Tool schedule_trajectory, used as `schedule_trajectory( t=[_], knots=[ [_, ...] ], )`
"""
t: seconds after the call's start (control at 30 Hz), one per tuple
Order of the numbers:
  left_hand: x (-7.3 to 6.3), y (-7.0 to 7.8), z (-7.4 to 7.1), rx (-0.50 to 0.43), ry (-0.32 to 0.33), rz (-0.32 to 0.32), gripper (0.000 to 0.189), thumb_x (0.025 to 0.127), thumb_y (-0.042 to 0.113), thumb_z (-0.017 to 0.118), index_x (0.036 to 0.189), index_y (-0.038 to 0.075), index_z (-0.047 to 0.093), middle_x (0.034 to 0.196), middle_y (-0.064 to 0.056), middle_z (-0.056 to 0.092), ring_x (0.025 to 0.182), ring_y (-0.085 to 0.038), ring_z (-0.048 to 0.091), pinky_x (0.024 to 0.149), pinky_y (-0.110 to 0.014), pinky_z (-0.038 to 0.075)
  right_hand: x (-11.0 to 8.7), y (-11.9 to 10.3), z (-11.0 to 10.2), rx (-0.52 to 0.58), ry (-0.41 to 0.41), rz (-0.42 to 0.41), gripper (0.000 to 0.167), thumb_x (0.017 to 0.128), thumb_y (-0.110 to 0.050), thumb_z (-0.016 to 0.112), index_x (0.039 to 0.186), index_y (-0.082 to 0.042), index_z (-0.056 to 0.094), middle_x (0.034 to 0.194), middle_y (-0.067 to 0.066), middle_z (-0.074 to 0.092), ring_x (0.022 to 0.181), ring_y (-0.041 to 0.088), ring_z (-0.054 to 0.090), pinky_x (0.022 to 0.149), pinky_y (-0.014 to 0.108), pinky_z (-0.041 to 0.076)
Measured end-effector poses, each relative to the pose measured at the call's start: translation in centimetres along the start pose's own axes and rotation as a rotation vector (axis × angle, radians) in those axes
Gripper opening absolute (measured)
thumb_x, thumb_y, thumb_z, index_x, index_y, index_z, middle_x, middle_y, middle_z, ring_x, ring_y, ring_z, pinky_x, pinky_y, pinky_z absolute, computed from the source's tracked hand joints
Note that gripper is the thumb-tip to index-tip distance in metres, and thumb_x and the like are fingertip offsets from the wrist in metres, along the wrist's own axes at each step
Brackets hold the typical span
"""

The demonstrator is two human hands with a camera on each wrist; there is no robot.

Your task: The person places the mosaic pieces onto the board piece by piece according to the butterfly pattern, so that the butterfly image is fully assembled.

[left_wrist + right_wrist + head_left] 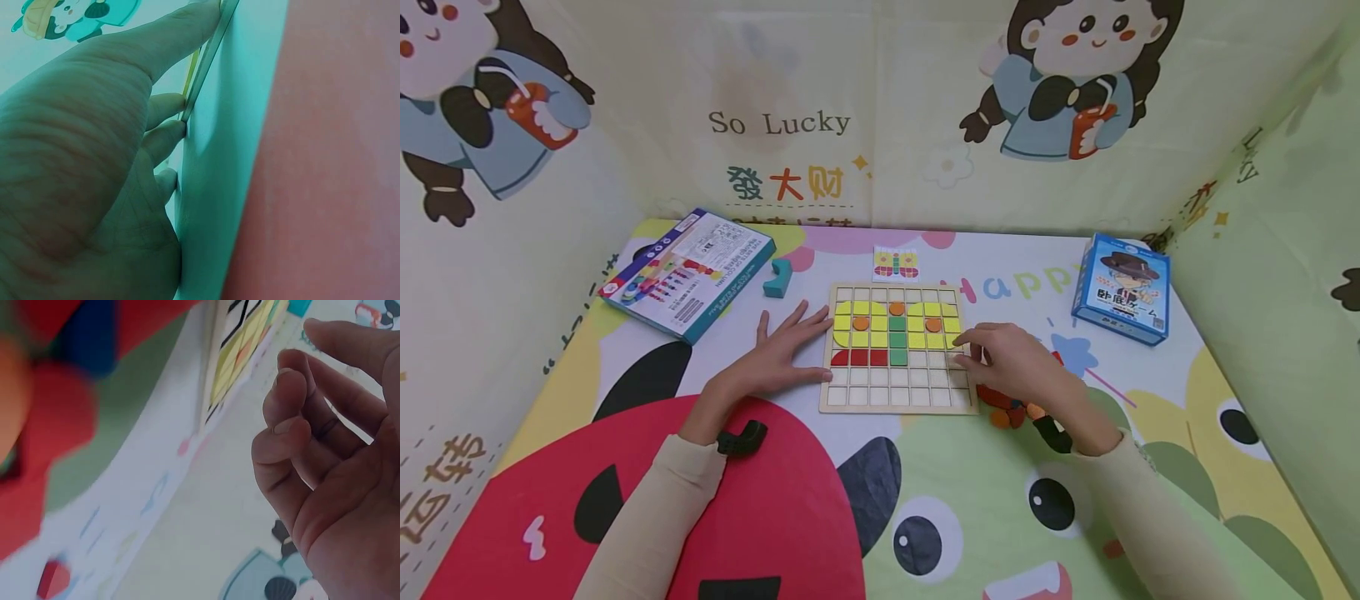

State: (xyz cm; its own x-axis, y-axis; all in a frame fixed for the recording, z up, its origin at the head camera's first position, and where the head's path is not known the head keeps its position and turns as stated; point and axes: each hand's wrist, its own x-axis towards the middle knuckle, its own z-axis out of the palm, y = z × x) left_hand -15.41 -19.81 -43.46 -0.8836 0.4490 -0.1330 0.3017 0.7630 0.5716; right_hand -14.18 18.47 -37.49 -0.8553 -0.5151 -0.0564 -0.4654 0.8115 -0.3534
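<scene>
Touching the squarish wooden grid, the left hand lies splayed.

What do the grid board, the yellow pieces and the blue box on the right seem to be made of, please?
The grid board is probably matte wood or fibreboard, judging by its pale tan rim. The yellow pieces could be painted wood or plastic; their smooth, even colour leaves it open. The blue box looks like smooth cardboard, given its crisp edges and printed figure.
</scene>
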Motion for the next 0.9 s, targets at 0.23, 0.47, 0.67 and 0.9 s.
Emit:
schedule_trajectory(
  t=[0.23,0.47,0.67,0.9],
  knots=[
    [0.1,0.0,0.1,0.003,-0.004,-0.003,0.101,0.084,0.048,0.085,0.168,0.024,0.033,0.18,-0.005,0.021,0.169,-0.037,0.002,0.123,-0.078,-0.018,-2.9,2.5,-0.7,0.041,-0.054,-0.023,0.023,0.097,-0.022,0.079,0.116,-0.01,0.079,0.082,-0.007,0.067,0.074,0.007,0.056,0.066,0.025,0.052],
    [0.1,-0.1,0.0,0.007,-0.002,-0.003,0.102,0.084,0.049,0.084,0.168,0.024,0.032,0.18,-0.005,0.021,0.169,-0.037,0.002,0.123,-0.077,-0.018,-5.0,3.8,-0.4,0.048,-0.128,-0.006,0.016,0.094,-0.024,0.082,0.109,-0.017,0.081,0.078,-0.012,0.063,0.071,0.005,0.053,0.061,0.021,0.047],
    [0.2,-0.1,0.0,0.008,-0.009,-0.008,0.101,0.085,0.05,0.083,0.168,0.025,0.032,0.18,-0.004,0.02,0.169,-0.035,0.001,0.124,-0.077,-0.018,-5.4,4.5,0.1,0.061,-0.154,0.0,0.014,0.093,-0.024,0.083,0.105,-0.019,0.08,0.074,-0.011,0.058,0.069,0.005,0.05,0.059,0.021,0.043],
    [0.1,0.0,0.0,0.007,-0.01,-0.007,0.1,0.086,0.05,0.083,0.168,0.026,0.032,0.18,-0.003,0.02,0.169,-0.034,0.001,0.124,-0.076,-0.018,-4.9,4.7,0.7,0.05,-0.097,0.02,0.023,0.095,-0.021,0.08,0.116,-0.012,0.079,0.076,-0.009,0.062,0.069,0.007,0.052,0.06,0.022,0.046]
  ],
)
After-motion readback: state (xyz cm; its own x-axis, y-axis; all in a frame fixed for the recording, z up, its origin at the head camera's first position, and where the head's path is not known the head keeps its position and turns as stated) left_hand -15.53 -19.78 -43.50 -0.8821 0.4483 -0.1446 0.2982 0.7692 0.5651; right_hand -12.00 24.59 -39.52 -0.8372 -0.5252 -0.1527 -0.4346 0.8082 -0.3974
